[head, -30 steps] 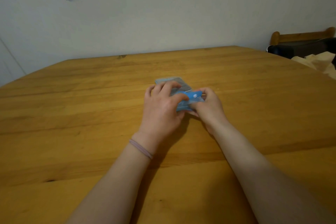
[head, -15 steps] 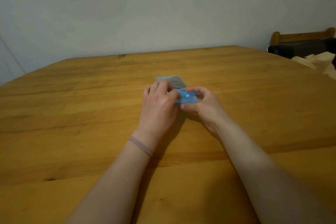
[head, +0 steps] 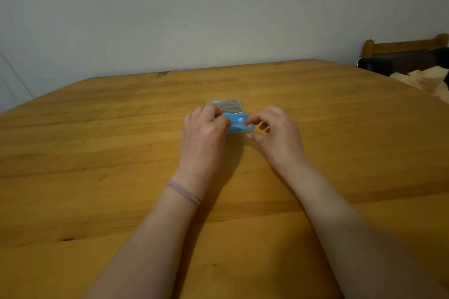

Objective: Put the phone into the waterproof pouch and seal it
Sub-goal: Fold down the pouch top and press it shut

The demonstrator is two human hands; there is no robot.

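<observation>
The waterproof pouch (head: 237,125) lies flat on the wooden table (head: 121,153), its blue closure flap with a round snap facing me. Through the clear far part shows the phone (head: 228,107), only partly visible. My left hand (head: 204,131) covers the flap's left end, with the fingers curled over it and pinching it. My right hand (head: 274,133) sits just right of the flap with loosely spread fingers. Its index fingertip touches the flap's right edge, and its thumb lies just below the flap's right corner.
A wooden chair back (head: 403,46) with a dark item (head: 398,63) and pale cloth (head: 427,80) stands past the table's far right corner. The wall (head: 218,19) runs close behind the table's far edge.
My right hand has let go of the blue flap and drawn back to the right, fingers spreading. The flap now lies flatter with its snap showing. My left hand stays on the left end.
</observation>
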